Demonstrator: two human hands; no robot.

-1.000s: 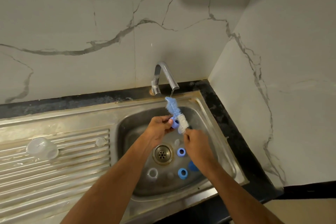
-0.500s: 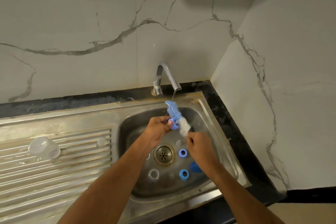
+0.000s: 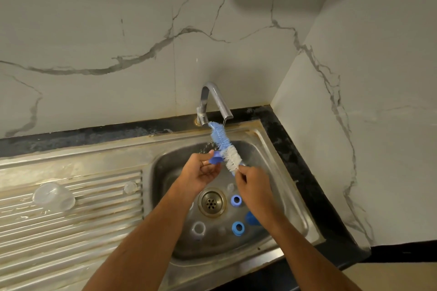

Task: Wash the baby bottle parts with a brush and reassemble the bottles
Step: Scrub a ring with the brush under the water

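Blue and white bristles on the bottle brush (image 3: 224,146) stick up and away from both hands, with the blue tip right under the tap (image 3: 214,101) spout, where a thin bit of water is coming out. The right hand (image 3: 254,183) has its fingers curled round the brush handle at the bottom end. The left hand (image 3: 201,173) is pinching a small blue bottle part (image 3: 215,159) between thumb and fingertips, and that part sits right against the side of the bristles, about where blue turns to white.

Both hands are over the steel sink (image 3: 272,149) basin. Below the hands, down in the basin, there's the drain (image 3: 211,201) with more pieces around it: a blue ring (image 3: 236,200) just under the right hand, another blue ring (image 3: 238,228) closer to me, a blue piece (image 3: 251,218) half hidden by the right wrist, and a clear ring (image 3: 198,229) under the left forearm.

Off to the left of the left hand, on the ribbed drainboard (image 3: 71,231), a clear dome cap (image 3: 54,198) lies well apart from everything, and a small clear teat (image 3: 130,187) sits nearer the basin edge
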